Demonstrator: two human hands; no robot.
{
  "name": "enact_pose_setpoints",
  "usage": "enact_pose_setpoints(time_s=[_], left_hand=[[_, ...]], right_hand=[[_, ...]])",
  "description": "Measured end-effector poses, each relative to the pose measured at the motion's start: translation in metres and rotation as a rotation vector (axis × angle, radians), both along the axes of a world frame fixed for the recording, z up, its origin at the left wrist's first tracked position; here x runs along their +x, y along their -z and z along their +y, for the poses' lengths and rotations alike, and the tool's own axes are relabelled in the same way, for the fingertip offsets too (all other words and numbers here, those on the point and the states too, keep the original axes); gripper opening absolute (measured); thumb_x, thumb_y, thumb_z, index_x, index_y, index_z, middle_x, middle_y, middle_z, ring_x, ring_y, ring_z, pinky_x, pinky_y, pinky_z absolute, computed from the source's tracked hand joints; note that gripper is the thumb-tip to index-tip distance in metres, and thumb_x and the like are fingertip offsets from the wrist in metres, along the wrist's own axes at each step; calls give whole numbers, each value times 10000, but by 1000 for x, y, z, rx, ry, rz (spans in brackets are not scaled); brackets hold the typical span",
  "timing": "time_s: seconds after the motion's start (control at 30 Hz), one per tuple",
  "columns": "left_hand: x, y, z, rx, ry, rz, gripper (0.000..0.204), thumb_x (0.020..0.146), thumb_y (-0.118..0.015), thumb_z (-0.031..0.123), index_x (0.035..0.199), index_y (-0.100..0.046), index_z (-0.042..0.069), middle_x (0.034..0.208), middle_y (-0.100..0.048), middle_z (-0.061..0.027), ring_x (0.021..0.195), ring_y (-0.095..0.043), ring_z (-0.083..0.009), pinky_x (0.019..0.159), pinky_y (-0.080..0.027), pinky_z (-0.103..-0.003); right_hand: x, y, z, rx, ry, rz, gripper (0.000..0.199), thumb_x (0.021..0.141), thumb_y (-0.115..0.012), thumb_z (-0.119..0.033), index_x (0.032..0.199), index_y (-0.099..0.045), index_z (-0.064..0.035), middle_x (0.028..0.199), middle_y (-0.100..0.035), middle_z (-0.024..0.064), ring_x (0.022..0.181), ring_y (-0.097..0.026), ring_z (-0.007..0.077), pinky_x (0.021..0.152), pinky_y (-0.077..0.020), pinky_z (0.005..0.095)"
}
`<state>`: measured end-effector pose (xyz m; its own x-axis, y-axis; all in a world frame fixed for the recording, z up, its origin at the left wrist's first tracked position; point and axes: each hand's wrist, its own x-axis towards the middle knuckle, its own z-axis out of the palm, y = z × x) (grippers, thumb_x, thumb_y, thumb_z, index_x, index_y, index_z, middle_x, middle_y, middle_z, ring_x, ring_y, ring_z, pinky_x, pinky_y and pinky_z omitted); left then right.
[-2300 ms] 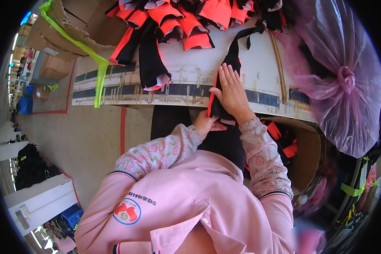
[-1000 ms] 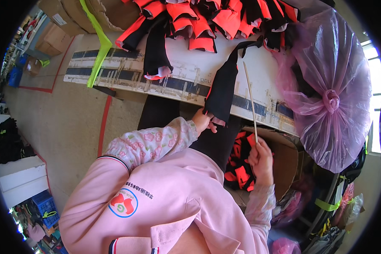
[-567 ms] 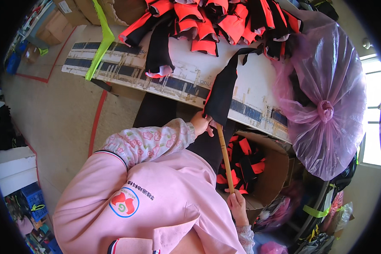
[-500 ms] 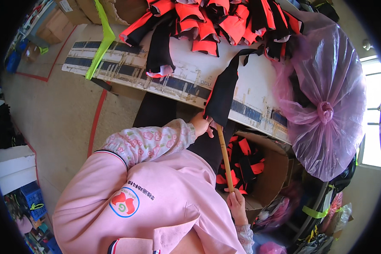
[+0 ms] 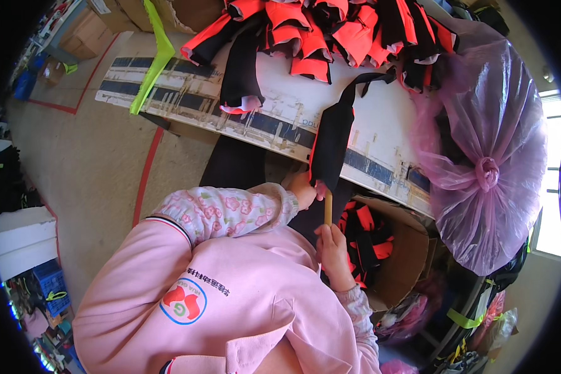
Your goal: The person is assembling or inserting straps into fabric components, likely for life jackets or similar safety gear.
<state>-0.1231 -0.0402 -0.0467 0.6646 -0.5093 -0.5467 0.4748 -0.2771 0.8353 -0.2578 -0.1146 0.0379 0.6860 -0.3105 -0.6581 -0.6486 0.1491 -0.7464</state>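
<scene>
A black fabric tube with orange-red edging (image 5: 332, 143) hangs over the near edge of the table, its narrow strap trailing back across the tabletop. My left hand (image 5: 303, 189) is closed around the tube's lower end. Into that end runs a wooden stick (image 5: 328, 210), only a short length of which shows. Below the tube, my right hand (image 5: 333, 248) grips the stick, fingers wrapped round it. How far the stick reaches inside the fabric is hidden.
Many black and orange-red fabric pieces (image 5: 355, 40) are heaped on the worn white table (image 5: 280, 81). A tied pink plastic bag (image 5: 489, 218) bulges at the right. An open cardboard box (image 5: 402, 274) below holds similar pieces. A neon-green strip (image 5: 153, 65) hangs over the table's left part.
My right hand has moved up along the stick toward the tube, and much less of the stick shows. My left hand still holds the tube's lower end.
</scene>
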Motion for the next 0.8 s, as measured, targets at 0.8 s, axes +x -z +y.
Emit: enact_pose_setpoints(time_s=[0.8], left_hand=[[-15, 42, -6, -128, -139, -186, 113, 909, -452, 107, 921, -553, 59, 685, -594, -52, 446, -509, -109, 415, -416, -253]], right_hand=[[-1, -43, -23, -622, -356, -59, 282, 920, -456, -228, 799, -520, 18, 600, -575, 156, 537, -589, 288, 480, -434, 391]])
